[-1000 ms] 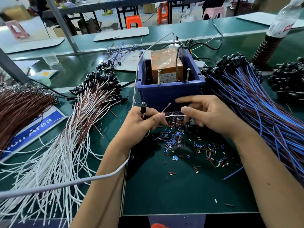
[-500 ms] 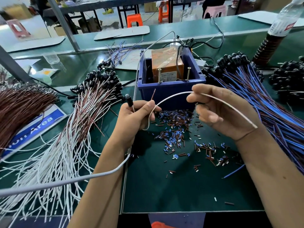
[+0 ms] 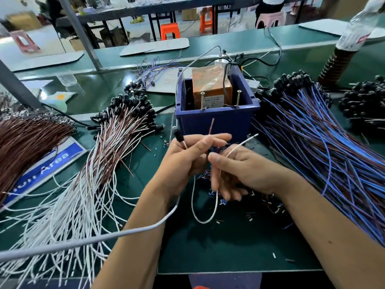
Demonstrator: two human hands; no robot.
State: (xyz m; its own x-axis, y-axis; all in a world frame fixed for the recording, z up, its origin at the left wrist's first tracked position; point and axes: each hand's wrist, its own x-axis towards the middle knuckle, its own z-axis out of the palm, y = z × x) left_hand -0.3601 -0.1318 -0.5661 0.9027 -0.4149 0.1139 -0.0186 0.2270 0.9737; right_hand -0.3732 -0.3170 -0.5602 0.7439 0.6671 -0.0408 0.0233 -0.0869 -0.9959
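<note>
White insulation is what I have in my fingers. A white wire hangs in a loop below both my hands, low over the green mat near the middle of the bench.

My left hand is curled round one end of it. There a small black cap sticks up out of my fist on the left, and a thin brown lead pokes up past my fingertips toward the far side.

My right hand sits just beside the left and pinches the same white wire between thumb and fingers. The wire's free end runs out of this hand, up and to the right.

Just beyond my hands stands a blue box. It holds an orange block, with two screws upright at the box's near wall.

To the left lies a heap of white and brown wires, its black caps bunched at the far end. Further left is a brown bundle. To the right a big sheaf of blue wires fans toward me, capped in black at its far end.

Short scraps of insulation are strewn on the mat under and to the right of my hands. A grey cable comes in from the near left, crosses my left forearm and runs on toward the box. A plastic bottle stands at the far right.
</note>
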